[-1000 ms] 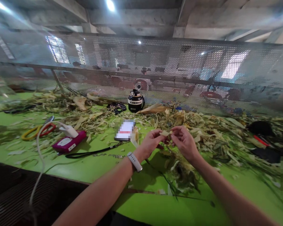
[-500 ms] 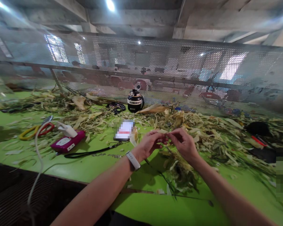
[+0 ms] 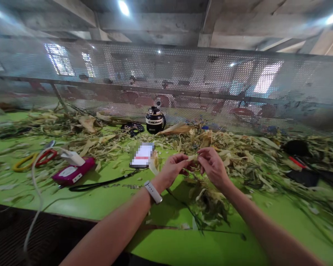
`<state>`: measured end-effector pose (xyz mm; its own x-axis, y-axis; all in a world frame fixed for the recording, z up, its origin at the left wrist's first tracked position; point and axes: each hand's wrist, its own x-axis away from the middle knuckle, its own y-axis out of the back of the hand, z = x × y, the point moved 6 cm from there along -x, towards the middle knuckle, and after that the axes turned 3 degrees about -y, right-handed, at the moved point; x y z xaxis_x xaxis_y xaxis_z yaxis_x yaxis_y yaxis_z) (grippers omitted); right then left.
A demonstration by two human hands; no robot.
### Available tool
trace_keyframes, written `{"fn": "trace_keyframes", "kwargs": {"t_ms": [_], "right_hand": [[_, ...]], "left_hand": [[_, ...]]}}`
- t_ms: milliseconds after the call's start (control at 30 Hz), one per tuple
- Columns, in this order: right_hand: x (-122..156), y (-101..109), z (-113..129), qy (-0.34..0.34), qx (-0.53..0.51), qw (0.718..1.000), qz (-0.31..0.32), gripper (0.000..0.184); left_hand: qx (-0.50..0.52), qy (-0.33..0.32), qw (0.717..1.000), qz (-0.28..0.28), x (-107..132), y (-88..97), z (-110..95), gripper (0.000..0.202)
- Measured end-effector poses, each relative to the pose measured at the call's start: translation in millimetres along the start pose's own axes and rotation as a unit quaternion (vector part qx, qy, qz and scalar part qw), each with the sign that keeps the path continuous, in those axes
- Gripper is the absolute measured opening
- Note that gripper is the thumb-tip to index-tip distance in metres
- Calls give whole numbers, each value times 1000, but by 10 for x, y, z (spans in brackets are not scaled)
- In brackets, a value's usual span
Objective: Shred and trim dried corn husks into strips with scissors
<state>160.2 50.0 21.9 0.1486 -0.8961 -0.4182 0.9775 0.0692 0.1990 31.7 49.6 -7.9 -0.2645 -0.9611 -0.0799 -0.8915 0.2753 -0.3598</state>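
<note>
My left hand (image 3: 174, 169) and my right hand (image 3: 213, 165) meet above a green table (image 3: 105, 195), each pinching one end of a small pale strip of dried leaf (image 3: 192, 157). A white band is on my left wrist. Below the hands lies a tangled bunch of dried leaves and thin dark stems (image 3: 208, 199). A phone (image 3: 142, 155) lies flat just left of my left hand.
Dried leaf scraps (image 3: 246, 159) litter the table's back and right. A pink power bank (image 3: 72, 173) with a white plug and cable, scissors with yellow and red handles (image 3: 30, 160), a black lanyard (image 3: 100, 183) and a black bottle (image 3: 154, 120) stand left and behind. Perforated metal mesh (image 3: 183, 81) walls the far side.
The hands have stayed together on the leaf strip, fingers shifting slightly. The view has drifted a little to the right, so the table things sit further left.
</note>
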Motion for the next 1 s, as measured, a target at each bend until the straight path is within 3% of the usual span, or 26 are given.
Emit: {"fn": "trace_keyframes", "kwargs": {"t_ms": [267, 400, 700, 833, 1000], "right_hand": [[10, -13, 117, 103, 174, 979, 33, 10], [7, -19, 152, 136, 199, 970, 10, 10], [47, -46, 98, 69, 128, 989, 0, 12], [30, -36, 77, 54, 102, 993, 3, 26], [16, -40, 62, 47, 72, 996, 18, 31]], "left_hand": [[113, 29, 993, -5, -40, 45, 51, 27], [109, 34, 993, -13, -30, 48, 47, 24], [-25, -38, 999, 0, 32, -27, -42, 19], [-41, -37, 998, 8, 44, -38, -44, 21], [-22, -32, 999, 4, 40, -24, -24, 28]]}}
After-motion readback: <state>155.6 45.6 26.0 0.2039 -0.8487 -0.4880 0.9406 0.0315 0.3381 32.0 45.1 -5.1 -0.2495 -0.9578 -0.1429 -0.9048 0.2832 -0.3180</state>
